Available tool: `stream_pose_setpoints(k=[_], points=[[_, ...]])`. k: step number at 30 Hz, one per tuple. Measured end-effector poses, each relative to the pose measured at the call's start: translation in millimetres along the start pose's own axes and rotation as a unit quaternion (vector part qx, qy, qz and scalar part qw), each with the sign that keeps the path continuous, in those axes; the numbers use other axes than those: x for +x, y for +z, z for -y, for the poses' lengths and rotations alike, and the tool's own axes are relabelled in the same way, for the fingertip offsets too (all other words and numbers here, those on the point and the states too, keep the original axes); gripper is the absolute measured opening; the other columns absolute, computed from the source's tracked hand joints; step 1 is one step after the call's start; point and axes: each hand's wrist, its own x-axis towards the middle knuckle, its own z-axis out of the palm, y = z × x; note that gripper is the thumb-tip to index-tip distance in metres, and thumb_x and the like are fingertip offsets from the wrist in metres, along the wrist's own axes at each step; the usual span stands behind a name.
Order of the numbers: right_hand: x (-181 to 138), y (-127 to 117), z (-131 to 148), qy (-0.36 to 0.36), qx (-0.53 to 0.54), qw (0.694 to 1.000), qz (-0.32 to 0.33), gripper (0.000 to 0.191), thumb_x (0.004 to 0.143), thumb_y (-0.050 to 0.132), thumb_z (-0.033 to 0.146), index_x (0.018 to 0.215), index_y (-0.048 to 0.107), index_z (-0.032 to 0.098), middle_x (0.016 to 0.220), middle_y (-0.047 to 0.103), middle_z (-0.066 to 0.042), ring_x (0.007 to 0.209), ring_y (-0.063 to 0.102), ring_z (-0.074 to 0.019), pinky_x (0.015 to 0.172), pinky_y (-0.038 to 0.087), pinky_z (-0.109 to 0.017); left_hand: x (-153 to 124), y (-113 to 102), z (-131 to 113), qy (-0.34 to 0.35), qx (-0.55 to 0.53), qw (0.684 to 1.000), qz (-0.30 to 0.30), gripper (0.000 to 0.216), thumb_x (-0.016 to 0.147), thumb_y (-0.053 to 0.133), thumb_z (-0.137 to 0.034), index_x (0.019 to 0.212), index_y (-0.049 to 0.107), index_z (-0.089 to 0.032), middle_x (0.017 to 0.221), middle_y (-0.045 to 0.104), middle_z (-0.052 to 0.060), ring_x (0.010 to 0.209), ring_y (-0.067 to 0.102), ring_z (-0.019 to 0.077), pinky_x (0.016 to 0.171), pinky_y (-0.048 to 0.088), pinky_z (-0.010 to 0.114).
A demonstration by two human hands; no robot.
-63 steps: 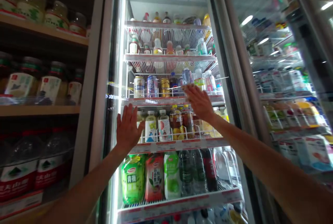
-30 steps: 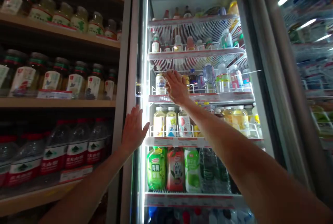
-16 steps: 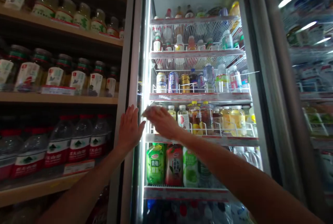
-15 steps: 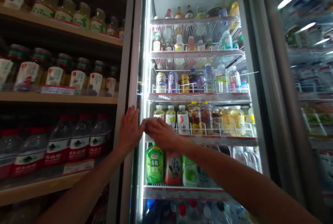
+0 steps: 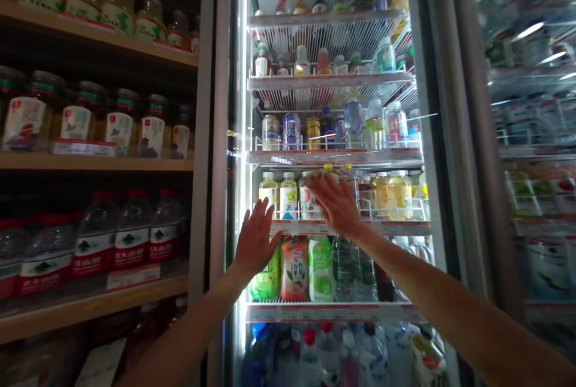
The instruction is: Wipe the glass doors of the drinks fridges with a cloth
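Note:
I face a lit drinks fridge with a glass door (image 5: 432, 135). My left hand (image 5: 255, 237) lies flat on the glass, fingers spread, in front of a green bottle (image 5: 268, 279). My right hand (image 5: 335, 202) is also open and flat on the glass, over the shelf of small juice bottles (image 5: 288, 195). Neither hand holds anything. Above them stands a row of cans (image 5: 291, 131); below stand large bottles in red (image 5: 294, 268) and light green (image 5: 320, 268).
Wooden shelves (image 5: 94, 165) on the left carry jars (image 5: 74, 120) and big water bottles (image 5: 94, 237). A second glass-fronted fridge (image 5: 531, 135) stands on the right. More bottles (image 5: 333, 351) fill the fridge's bottom shelf.
My left hand slid right from the door frame onto the glass. My right hand moved from beside the left hand, right and up across the glass.

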Motion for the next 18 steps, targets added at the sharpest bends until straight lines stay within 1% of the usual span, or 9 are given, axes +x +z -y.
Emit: stream_pose_setpoints(k=[2,3,6,7,8,11,12,16,18], points=[[-7,-5,-10,0.087,-0.023,0.996,-0.024,0.055,0.085,0.04,0.019,0.14,0.033,0.022,0.147,0.032,-0.004,0.139,0.016,-0.0262,0.11,0.019,-0.053,-2,4,-10,-0.001,-0.013,1.0,0.01,0.056,0.09,0.037,-0.038,0.138,0.029,-0.012,0.145,0.032,0.015,0.139,0.017,0.0239,0.11,0.024,0.045],[-13,-7,-13,0.07,-0.017,0.997,-0.008,0.056,0.085,0.041,0.019,0.14,0.033,0.021,0.147,0.031,-0.003,0.139,0.015,-0.026,0.11,0.02,-0.052,-2,7,-15,-0.006,-0.02,1.0,0.012,0.057,0.09,0.038,-0.038,0.139,0.028,-0.012,0.146,0.031,0.015,0.139,0.016,0.0241,0.11,0.023,0.045],[-34,-12,-19,-0.1,0.025,0.991,0.084,0.061,0.082,0.043,0.017,0.141,0.03,0.028,0.146,0.033,0.004,0.14,0.014,-0.0193,0.113,0.02,-0.045,-3,13,-26,-0.023,-0.025,0.999,0.003,0.06,0.089,0.04,-0.038,0.141,0.023,-0.013,0.147,0.028,0.015,0.14,0.014,0.0246,0.111,0.02,0.047],[-39,-14,-21,-0.112,0.024,0.989,0.096,0.061,0.083,0.042,0.017,0.141,0.028,0.03,0.146,0.033,0.005,0.14,0.015,-0.018,0.114,0.019,-0.045,-3,15,-30,-0.021,-0.022,1.0,-0.001,0.061,0.089,0.04,-0.037,0.141,0.023,-0.013,0.147,0.028,0.015,0.14,0.014,0.0244,0.112,0.018,0.047],[-43,-16,-23,-0.081,0.012,0.993,0.088,0.06,0.083,0.042,0.017,0.141,0.028,0.031,0.146,0.032,0.005,0.14,0.016,-0.0181,0.113,0.019,-0.046,-2,17,-35,-0.012,-0.019,1.0,-0.005,0.06,0.089,0.041,-0.037,0.141,0.023,-0.013,0.146,0.029,0.015,0.14,0.014,0.0239,0.112,0.016,0.047],[-49,-19,-29,0.109,-0.043,0.993,0.008,0.055,0.086,0.039,0.02,0.14,0.032,0.026,0.147,0.031,0.0,0.14,0.013,-0.0235,0.111,0.021,-0.051,-1,21,-48,0.03,-0.012,0.999,-0.012,0.059,0.089,0.042,-0.036,0.14,0.026,-0.012,0.145,0.032,0.014,0.14,0.014,0.0227,0.113,0.013,0.045],[-52,-19,-29,0.119,-0.045,0.992,0.001,0.054,0.086,0.039,0.02,0.139,0.033,0.024,0.147,0.031,-0.001,0.14,0.013,-0.0244,0.111,0.021,-0.051,0,22,-52,0.035,-0.011,0.999,-0.016,0.058,0.089,0.042,-0.036,0.139,0.027,-0.011,0.145,0.032,0.015,0.14,0.013,0.0227,0.113,0.013,0.045],[-69,-23,-30,-0.061,-0.007,0.995,0.082,0.059,0.083,0.041,0.017,0.14,0.031,0.027,0.145,0.034,0.002,0.139,0.017,-0.0203,0.114,0.019,-0.045,0,26,-60,0.012,-0.026,0.999,-0.021,0.06,0.089,0.042,-0.034,0.141,0.022,-0.012,0.145,0.031,0.015,0.139,0.014,0.0226,0.113,0.014,0.045],[-76,-27,-38,0.002,-0.026,0.998,0.056,0.058,0.085,0.039,0.018,0.141,0.028,0.028,0.146,0.032,0.001,0.139,0.018,-0.0212,0.113,0.018,-0.049,0,27,-62,0.0,-0.029,0.999,-0.019,0.063,0.089,0.042,-0.034,0.143,0.018,-0.014,0.146,0.03,0.015,0.139,0.014,0.0227,0.113,0.015,0.046]])
